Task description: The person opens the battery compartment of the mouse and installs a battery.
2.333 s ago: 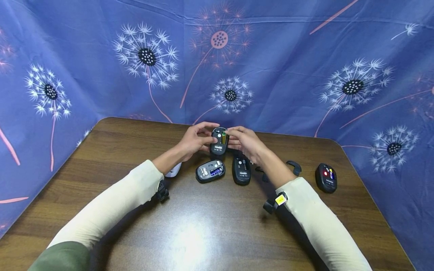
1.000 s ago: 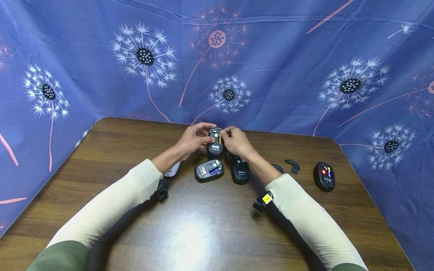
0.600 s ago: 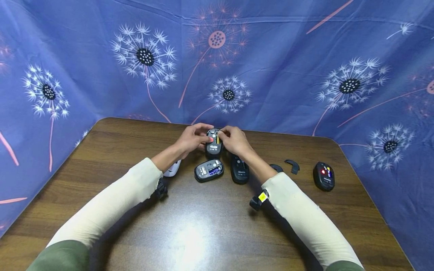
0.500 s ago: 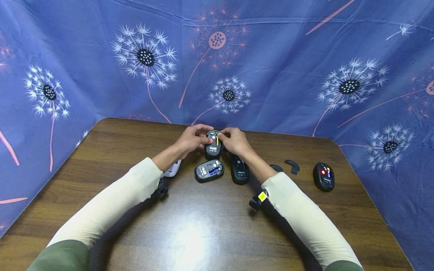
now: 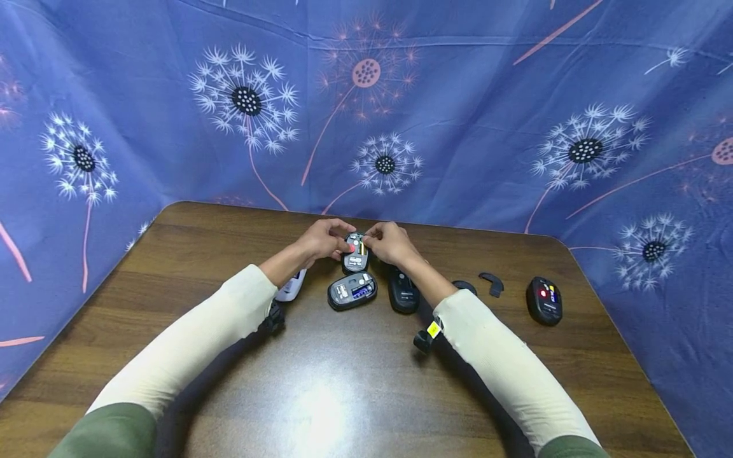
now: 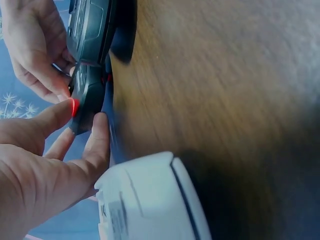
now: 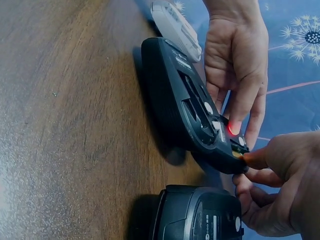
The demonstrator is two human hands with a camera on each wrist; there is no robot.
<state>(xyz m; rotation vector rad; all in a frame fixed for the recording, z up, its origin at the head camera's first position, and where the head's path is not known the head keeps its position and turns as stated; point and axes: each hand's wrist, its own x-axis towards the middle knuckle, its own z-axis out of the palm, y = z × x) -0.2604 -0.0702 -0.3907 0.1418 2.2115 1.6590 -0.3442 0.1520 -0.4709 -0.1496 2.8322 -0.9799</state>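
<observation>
Between the hands, a black wireless mouse [image 5: 356, 259] stands underside up, its battery bay uncovered and a yellowish battery [image 5: 363, 248] inside. My left hand [image 5: 322, 243] grips its left side, thumb on the underside and fingers around the edge. Red light glows on that thumb's tip [image 7: 233, 129]. My right hand [image 5: 392, 244] pinches the mouse's upper right edge, thumb at the battery's end and fingers beneath, as the right wrist view shows. Just nearer lies a grey-bottomed mouse [image 5: 343, 291] with a blue battery. Another black mouse [image 5: 404, 294] lies beside it, below the right hand.
A white mouse [image 6: 150, 195] lies close under the left wrist. At the right is a black mouse [image 5: 538, 305] with its red light on. Two dark curved covers [image 5: 491, 284] lie beyond the right forearm. A patterned blue cloth [image 5: 458, 127] hangs behind the wooden table [image 5: 366, 394].
Both hands have brought the mouse down and slightly left, toward the table. Its red light came on against the left thumb. The right thumb has stayed at the battery end.
</observation>
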